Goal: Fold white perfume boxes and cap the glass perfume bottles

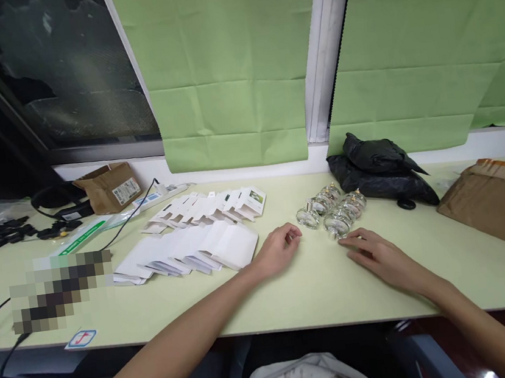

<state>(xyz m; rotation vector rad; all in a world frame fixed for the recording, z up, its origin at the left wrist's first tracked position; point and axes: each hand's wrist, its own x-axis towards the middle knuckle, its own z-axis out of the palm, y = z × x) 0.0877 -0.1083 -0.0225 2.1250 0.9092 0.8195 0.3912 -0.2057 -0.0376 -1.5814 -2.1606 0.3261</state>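
My left hand [279,249] rests on the pale green table [320,291], fingers loosely curled with nothing in them, just right of a fanned row of white paper sleeves [191,250]. My right hand [378,254] lies flat with fingers spread, empty, just below a cluster of several small clear glass jars [332,208]. A second fanned row of printed white cards [211,207] lies behind the sleeves.
A black plastic bag [379,168] sits behind the jars. Brown cardboard boxes stand at far right [498,205] and back left [109,188]. Black cables, a headset [54,204] and a power strip [161,195] crowd the left. Green blinds cover the window.
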